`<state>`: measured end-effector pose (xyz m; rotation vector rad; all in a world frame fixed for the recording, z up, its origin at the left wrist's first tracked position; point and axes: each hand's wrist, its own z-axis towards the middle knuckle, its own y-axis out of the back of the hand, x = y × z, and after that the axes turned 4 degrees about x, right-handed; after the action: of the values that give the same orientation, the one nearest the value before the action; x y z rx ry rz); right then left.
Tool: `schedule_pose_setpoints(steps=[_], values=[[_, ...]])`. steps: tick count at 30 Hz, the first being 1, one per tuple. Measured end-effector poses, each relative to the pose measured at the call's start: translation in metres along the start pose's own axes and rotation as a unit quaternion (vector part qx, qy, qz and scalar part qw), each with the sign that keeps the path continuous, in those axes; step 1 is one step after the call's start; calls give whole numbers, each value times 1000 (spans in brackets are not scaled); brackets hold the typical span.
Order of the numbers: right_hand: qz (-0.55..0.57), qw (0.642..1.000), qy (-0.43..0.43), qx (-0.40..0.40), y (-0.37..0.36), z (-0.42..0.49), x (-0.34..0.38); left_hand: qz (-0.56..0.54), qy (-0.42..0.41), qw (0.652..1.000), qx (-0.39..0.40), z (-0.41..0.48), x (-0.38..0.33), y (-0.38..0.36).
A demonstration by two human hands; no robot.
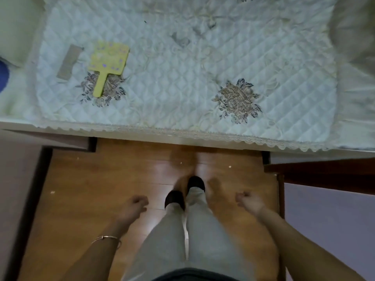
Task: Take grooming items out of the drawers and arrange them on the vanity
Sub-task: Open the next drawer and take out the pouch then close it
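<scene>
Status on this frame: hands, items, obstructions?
Left hand and right hand loosely curled, empty. Yellow square-headed paddle and beige rectangular comb side by side on quilted white vanity cloth. No obstruction seen.

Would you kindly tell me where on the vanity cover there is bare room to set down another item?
The widest bare patch of the quilted cover runs from the yellow paddle rightward, past the embroidered flower, to the cover's right edge. The left end is crowded: the comb lies just beside the paddle.

Blue object [2, 75] cut by left edge, right hand [249, 202] blurred
</scene>
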<state>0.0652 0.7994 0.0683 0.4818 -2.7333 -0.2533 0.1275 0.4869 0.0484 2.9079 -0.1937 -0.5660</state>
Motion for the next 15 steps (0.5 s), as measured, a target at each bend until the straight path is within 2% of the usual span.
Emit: schedule_pose_setpoints(steps=[1, 3, 7, 8, 11, 15], values=[[-21, 1000, 1, -3, -5, 3, 7, -12, -1, 1000, 2, 8, -6, 0], [8, 1000, 15, -8, -16, 10, 24, -39, -13, 999, 1, 23, -25, 0], [172, 983, 58, 18, -39, 29, 69, -129, -53, 990, -9, 56, -69, 5], [231, 971, 53, 32, -42, 33, 77, -156, -68, 985, -14, 63, -82, 6], [420, 905, 26, 62, -51, 52, 89, -246, -80, 966, -22, 89, -107, 11], [483, 873, 15, 66, -60, 70, 90, -344, -51, 938, 12, 113, -120, 18]])
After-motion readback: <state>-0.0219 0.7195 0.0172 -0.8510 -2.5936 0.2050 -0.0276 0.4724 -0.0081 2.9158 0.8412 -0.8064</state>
